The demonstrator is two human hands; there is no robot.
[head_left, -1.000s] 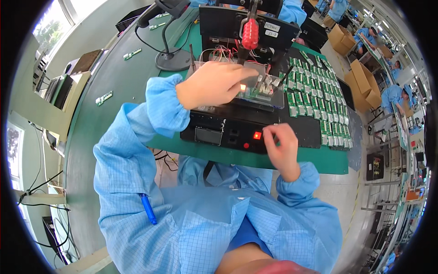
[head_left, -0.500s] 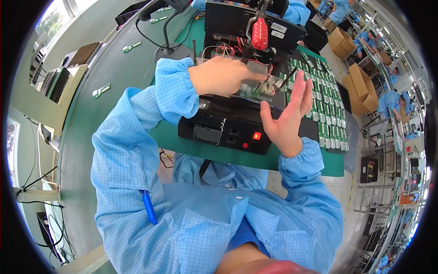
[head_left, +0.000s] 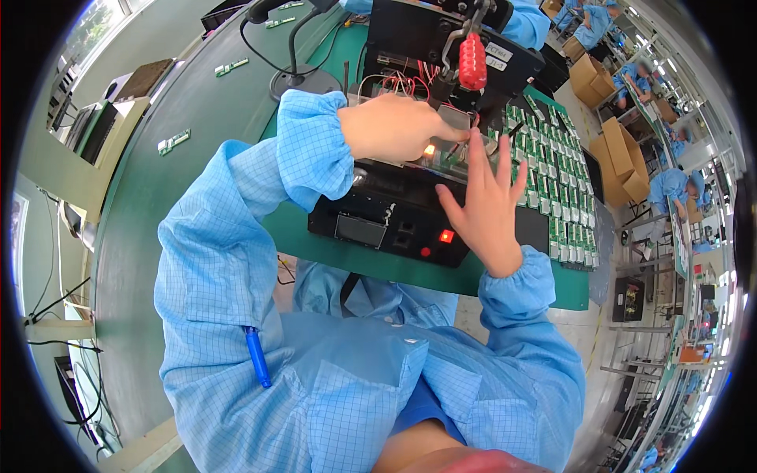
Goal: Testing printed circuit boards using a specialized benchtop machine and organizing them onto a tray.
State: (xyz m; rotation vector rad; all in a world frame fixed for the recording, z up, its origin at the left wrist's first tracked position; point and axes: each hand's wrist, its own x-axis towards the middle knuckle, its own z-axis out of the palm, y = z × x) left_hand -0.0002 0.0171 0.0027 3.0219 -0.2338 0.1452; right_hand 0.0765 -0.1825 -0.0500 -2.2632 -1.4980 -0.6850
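My left hand (head_left: 394, 128) reaches over the black test fixture (head_left: 378, 213), index finger stretched out and touching its clear top area. The other fingers are curled under the palm and partly hidden; I see nothing held. My right hand (head_left: 490, 213) is open, fingers spread, above the fixture's right side, its fingertips close to my left index finger. Beneath the hands lies a clear plate (head_left: 414, 167) with a small lit orange light (head_left: 429, 149). Red and white wires (head_left: 406, 83) run behind my left hand. A toggle clamp with a red handle (head_left: 472, 61) hangs above.
To the right, many small green circuit boards (head_left: 556, 189) lie in rows. A few single boards (head_left: 173, 142) are on the green bench at left. A black stand (head_left: 298, 81) with a cable is beyond my left sleeve. Cardboard boxes (head_left: 621, 162) and co-workers (head_left: 676, 189) are farther right.
My right hand has moved left and its fingers have spread, coming nearer my left index finger. An orange light now shows below my left hand. The view has shifted slightly.
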